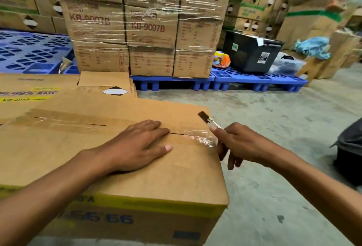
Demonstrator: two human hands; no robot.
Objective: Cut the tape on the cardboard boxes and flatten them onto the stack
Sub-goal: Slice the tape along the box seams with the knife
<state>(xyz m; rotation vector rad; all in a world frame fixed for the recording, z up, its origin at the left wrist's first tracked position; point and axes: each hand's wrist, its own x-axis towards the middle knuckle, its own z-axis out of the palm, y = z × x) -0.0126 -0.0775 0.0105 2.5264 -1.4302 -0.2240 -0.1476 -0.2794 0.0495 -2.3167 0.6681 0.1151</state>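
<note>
Cardboard box [121, 167] upright on the floor [274, 128], top flaps closed, clear tape [197, 140] along the seam near the right edge uncut. Left hand [137, 146] spread flat on the lid, gripping nothing. Right hand [241, 146] closed around a knife [207, 120], blade just beyond the right edge. Flattened stack [39, 89] lying behind. Cutting barely begun; flattening and stacking left.

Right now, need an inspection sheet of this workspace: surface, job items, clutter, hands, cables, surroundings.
Surface: concrete floor, bare, stained.
Job's things: cardboard box closed, clear tape along its seam; flattened boxes behind it.
Clutter: black bin, blue bag, orange packet.
Grippers: left hand flat on box; right hand, grip on knife beside the tape's end.
Cables: nothing seen.
Surroundings: wrapped cartons on blue pallets.
</note>
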